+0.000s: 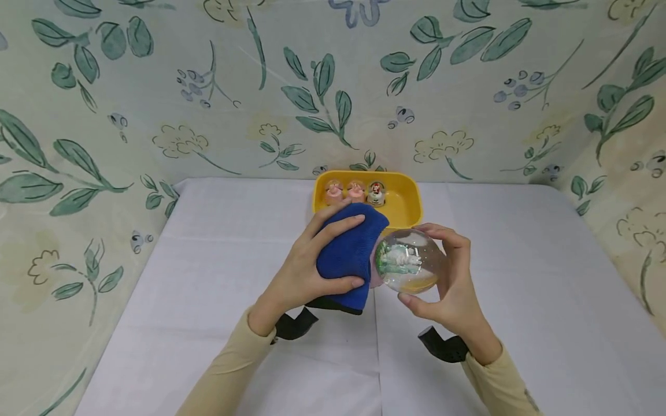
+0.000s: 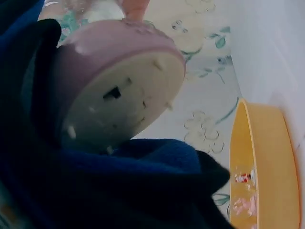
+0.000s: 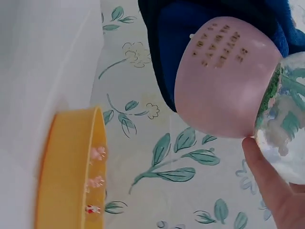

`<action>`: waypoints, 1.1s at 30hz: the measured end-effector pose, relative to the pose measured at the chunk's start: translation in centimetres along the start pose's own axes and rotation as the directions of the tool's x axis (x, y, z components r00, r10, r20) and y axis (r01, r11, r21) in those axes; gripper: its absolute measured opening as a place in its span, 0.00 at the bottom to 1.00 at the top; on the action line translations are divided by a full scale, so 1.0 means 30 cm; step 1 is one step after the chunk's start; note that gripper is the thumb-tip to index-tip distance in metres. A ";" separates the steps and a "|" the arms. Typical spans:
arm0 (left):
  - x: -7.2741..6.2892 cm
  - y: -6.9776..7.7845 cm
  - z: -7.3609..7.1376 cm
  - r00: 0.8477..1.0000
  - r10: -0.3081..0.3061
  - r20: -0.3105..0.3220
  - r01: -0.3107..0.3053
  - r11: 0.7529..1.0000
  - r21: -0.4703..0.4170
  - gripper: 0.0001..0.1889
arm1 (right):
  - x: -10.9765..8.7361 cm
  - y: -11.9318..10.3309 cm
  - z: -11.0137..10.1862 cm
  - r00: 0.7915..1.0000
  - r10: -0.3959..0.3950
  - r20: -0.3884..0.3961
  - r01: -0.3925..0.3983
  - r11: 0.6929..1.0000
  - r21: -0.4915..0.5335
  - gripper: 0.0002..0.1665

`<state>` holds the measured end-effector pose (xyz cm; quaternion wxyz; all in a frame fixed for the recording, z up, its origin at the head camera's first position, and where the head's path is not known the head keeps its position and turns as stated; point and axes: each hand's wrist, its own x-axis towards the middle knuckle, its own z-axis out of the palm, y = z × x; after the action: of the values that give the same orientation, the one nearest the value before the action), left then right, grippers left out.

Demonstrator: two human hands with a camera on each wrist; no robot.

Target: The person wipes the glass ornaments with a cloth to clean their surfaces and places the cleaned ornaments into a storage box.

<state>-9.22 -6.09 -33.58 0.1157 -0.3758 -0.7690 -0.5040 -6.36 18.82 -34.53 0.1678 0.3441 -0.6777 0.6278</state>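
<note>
A snow globe [image 1: 408, 261] is held on its side above the table, its clear ball to the right. White and green figures show inside the ball. Its pink base [image 3: 224, 76] carries lettering, and the pale underside [image 2: 126, 95] faces the left wrist camera. My right hand [image 1: 452, 277] grips the ball with thumb and fingers. In my left hand [image 1: 312, 260] is a blue cloth [image 1: 346, 260] with a dark edge, wrapped round the base; the fingers lie spread over the cloth. The cloth hides most of the base in the head view.
Behind the hands a yellow tray [image 1: 411, 199] stands on the white table [image 1: 208, 260] near the back wall. Inside it are two small pink figures [image 1: 356, 190] and a small red and white figure [image 1: 376, 193]. Leaf-patterned fabric [image 1: 224, 104] covers the back and sides.
</note>
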 end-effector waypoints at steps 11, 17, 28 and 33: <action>0.010 0.016 -0.003 0.995 0.004 0.104 0.006 0.996 -0.090 0.42 | 0.048 -0.021 0.026 0.965 -0.253 0.073 0.262 0.952 -0.159 0.47; 0.006 0.013 0.014 0.997 -0.023 0.069 0.025 0.999 -0.024 0.44 | 0.036 0.018 0.050 0.990 -0.137 -0.030 0.136 0.990 -0.022 0.51; -0.007 -0.014 0.045 0.997 -0.077 0.027 0.072 0.987 0.147 0.42 | 0.003 0.020 0.121 0.859 0.474 -0.195 -0.438 0.876 0.201 0.43; -0.004 -0.032 0.017 0.998 -0.067 0.015 0.066 0.997 0.043 0.42 | -0.008 0.022 0.083 0.952 0.301 0.057 -0.296 0.951 -0.089 0.55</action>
<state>-9.69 -5.91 -34.55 0.1004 -0.3517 -0.7925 -0.4880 -6.13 16.47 -35.56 0.0608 0.2525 -0.7519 0.6060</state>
